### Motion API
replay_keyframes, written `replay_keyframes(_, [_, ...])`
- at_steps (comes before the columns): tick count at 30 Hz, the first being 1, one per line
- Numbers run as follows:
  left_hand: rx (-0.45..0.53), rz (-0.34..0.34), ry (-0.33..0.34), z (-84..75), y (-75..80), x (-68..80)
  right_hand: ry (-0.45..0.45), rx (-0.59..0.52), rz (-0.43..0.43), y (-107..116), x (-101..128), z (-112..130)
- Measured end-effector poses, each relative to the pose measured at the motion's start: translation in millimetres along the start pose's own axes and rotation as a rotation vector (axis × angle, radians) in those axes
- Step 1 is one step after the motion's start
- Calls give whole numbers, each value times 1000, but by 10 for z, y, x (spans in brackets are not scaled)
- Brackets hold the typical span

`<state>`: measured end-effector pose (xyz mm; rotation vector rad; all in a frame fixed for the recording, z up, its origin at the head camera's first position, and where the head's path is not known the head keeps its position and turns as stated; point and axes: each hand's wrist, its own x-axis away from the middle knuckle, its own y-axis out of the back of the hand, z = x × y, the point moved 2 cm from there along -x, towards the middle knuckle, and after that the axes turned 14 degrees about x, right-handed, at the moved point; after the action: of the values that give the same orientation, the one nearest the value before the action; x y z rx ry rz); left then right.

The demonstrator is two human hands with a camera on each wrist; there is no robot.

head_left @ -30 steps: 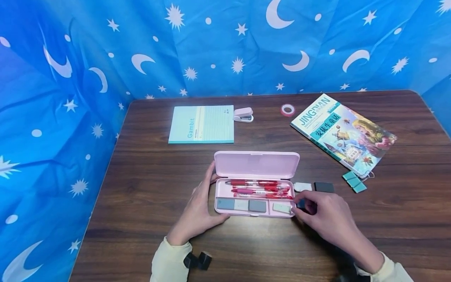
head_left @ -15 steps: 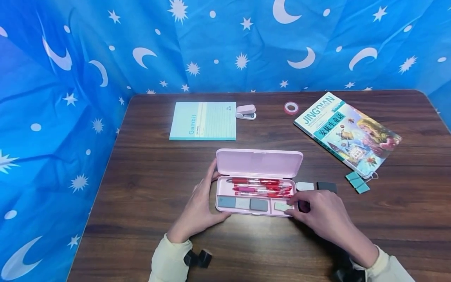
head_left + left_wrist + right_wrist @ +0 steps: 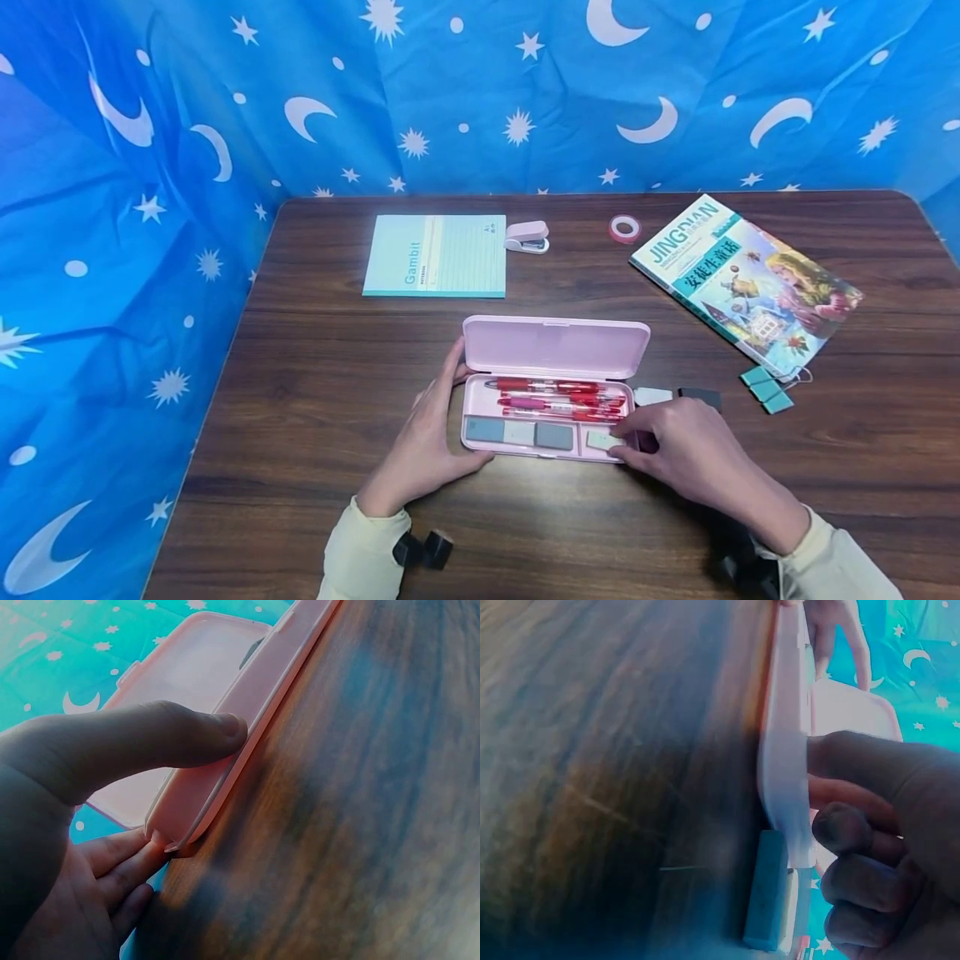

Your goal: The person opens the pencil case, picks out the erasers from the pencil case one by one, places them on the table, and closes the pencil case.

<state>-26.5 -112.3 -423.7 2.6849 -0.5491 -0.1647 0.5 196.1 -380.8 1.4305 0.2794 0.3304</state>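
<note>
Right hand (image 3: pixel 686 450) pinches an eraser (image 3: pixel 601 440) in the case (image 3: pixel 555 348); left hand (image 3: pixel 422 446) grips its end. Pens (image 3: pixel 528 403) are in; blocks (image 3: pixel 653 396) lie outside.

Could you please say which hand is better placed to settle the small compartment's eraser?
Likely the right hand: its fingers are at the eraser; the left hand, farther off, grips the case.

Pale block (image 3: pixel 599 439) — partly behind right fingers (image 3: pixel 633 457)
</note>
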Motion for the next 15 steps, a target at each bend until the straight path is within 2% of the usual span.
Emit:
replay_keyframes(5, [6, 0, 15, 1, -6, 2, 33, 20, -18, -22, 14, 8])
replay_keyframes(15, [13, 3, 26, -1, -3, 5, 33, -8, 69, 21, -15, -29])
